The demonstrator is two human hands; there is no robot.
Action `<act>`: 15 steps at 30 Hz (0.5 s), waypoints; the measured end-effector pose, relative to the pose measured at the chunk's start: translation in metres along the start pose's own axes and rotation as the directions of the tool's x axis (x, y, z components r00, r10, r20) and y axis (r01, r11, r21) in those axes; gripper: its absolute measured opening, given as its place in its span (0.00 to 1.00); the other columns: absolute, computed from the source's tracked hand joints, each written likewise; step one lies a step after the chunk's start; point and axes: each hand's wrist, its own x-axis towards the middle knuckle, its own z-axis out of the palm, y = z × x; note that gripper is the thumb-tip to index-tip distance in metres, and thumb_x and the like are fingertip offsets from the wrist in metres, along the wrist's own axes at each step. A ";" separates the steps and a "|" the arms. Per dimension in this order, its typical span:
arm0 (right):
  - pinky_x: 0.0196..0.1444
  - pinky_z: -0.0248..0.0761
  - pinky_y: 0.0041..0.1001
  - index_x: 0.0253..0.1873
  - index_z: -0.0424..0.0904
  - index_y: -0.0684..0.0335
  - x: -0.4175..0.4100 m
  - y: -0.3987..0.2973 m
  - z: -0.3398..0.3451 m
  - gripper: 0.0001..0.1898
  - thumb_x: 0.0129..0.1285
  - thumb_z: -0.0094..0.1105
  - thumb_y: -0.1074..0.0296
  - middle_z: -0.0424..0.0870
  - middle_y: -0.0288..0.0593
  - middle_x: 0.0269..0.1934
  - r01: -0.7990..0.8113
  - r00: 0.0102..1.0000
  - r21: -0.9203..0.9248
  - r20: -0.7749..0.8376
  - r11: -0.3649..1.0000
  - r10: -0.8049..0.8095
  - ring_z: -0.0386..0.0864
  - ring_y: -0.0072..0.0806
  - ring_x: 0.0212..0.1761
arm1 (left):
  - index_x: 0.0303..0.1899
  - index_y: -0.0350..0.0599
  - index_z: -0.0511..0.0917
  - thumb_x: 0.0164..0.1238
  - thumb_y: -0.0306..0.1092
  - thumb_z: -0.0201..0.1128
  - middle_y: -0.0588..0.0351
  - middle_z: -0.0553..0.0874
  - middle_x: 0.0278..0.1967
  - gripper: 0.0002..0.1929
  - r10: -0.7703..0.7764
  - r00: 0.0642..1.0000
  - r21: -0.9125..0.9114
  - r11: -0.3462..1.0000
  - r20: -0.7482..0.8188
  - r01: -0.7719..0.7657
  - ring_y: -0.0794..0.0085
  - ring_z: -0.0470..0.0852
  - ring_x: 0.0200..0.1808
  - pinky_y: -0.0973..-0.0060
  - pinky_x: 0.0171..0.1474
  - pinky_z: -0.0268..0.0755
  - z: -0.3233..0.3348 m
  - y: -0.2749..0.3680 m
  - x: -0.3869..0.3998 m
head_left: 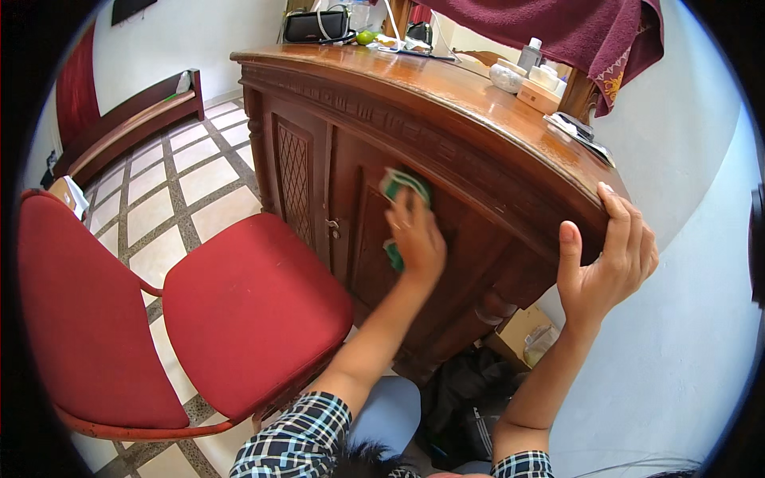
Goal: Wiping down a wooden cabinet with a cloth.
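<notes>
My left hand [418,239] presses a green cloth with a pale edge [406,184] against the door panel of a dark carved wooden cabinet [382,239]. The hand is slightly blurred, and part of the cloth is hidden under it. Near the cabinet's right end, my right hand [615,257] rests its fingertips on the edge of the glossy wooden top [418,89], thumb held apart, with nothing in it. A metal door handle [332,224] shows to the left of the cloth, beside a lattice-patterned door [294,179].
A red padded chair [257,310] stands close on the left. Jars [508,76], a bottle [530,55] and a black handbag [315,26] stand on the cabinet top. Below its right end lie a black bag [466,394] and a cardboard box [520,328], near the wall.
</notes>
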 end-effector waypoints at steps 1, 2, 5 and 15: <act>0.60 0.58 0.33 0.53 0.83 0.54 0.000 0.001 0.000 0.28 0.63 0.57 0.36 0.85 0.34 0.48 -0.005 1.000 -0.001 0.001 1.000 0.005 0.78 0.31 0.53 | 0.61 0.29 0.71 0.65 0.19 0.54 0.33 0.69 0.63 0.21 0.018 0.998 -0.046 0.999 0.053 -0.016 0.37 0.67 0.63 0.50 0.65 0.58 -0.002 0.012 -0.020; 0.60 0.58 0.32 0.53 0.83 0.54 0.000 0.002 -0.001 0.28 0.63 0.56 0.36 0.85 0.33 0.48 -0.010 1.000 0.001 0.001 1.000 0.010 0.78 0.30 0.52 | 0.61 0.29 0.71 0.65 0.19 0.54 0.33 0.69 0.63 0.21 0.011 0.998 -0.042 0.999 0.055 -0.009 0.37 0.67 0.63 0.50 0.65 0.58 -0.006 0.011 -0.035; 0.59 0.58 0.31 0.53 0.83 0.53 -0.001 0.002 0.004 0.27 0.64 0.56 0.36 0.86 0.32 0.47 0.016 1.000 -0.009 -0.017 1.000 -0.016 0.78 0.31 0.52 | 0.61 0.28 0.71 0.63 0.18 0.54 0.32 0.69 0.62 0.22 -0.053 0.974 -0.150 0.985 0.218 0.087 0.37 0.67 0.63 0.48 0.65 0.57 -0.008 -0.006 -0.056; 0.54 0.64 0.27 0.50 0.85 0.49 -0.003 0.011 0.011 0.27 0.65 0.53 0.32 0.87 0.31 0.44 0.090 0.995 -0.078 -0.038 0.993 -0.093 0.80 0.27 0.47 | 0.62 0.24 0.68 0.71 0.20 0.47 0.29 0.67 0.65 0.20 -0.271 0.963 0.021 0.962 -0.006 0.271 0.38 0.68 0.61 0.51 0.66 0.57 -0.002 -0.080 -0.043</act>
